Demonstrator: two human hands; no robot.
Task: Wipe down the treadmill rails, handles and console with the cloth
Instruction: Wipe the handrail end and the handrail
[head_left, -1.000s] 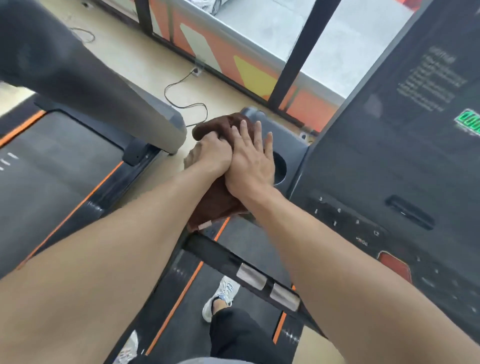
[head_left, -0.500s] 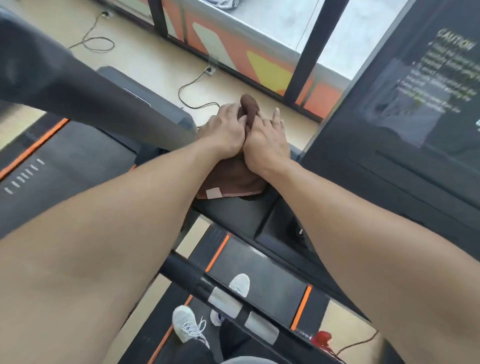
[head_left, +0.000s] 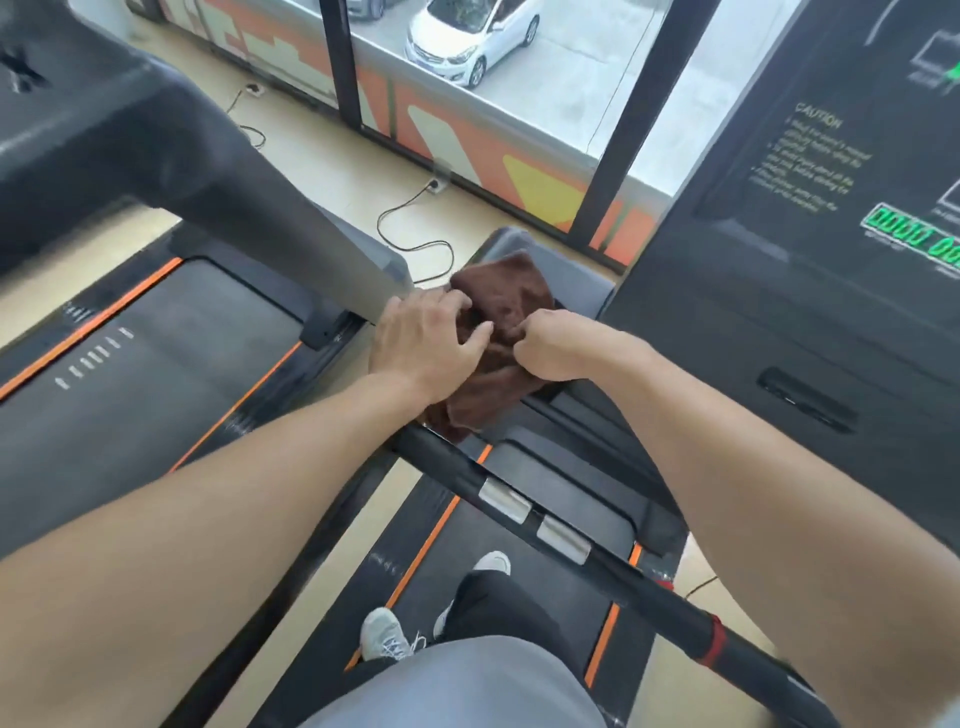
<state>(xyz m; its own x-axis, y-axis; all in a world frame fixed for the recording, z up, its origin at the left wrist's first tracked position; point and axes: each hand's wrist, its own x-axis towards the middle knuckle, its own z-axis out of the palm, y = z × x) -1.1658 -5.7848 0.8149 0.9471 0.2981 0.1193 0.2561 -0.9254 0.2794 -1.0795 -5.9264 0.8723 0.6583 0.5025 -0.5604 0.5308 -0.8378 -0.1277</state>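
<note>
A brown cloth lies bunched on the left end of the treadmill console, by a grey tray. My left hand rests flat on the cloth's left side, fingers spread over it. My right hand is curled into a fist, pinching the cloth's right side. The black console panel with green digits rises to the right. A black handlebar with two silver sensor plates crosses below my arms.
A neighbouring treadmill with orange trim and its thick grey upright stands close on the left. Power cables trail over the beige floor toward the window. My shoes stand on the belt below.
My hands have come apart: the right one has closed into a fist on the cloth, the left has spread flat. The view has tilted up, showing more of the window and console.
</note>
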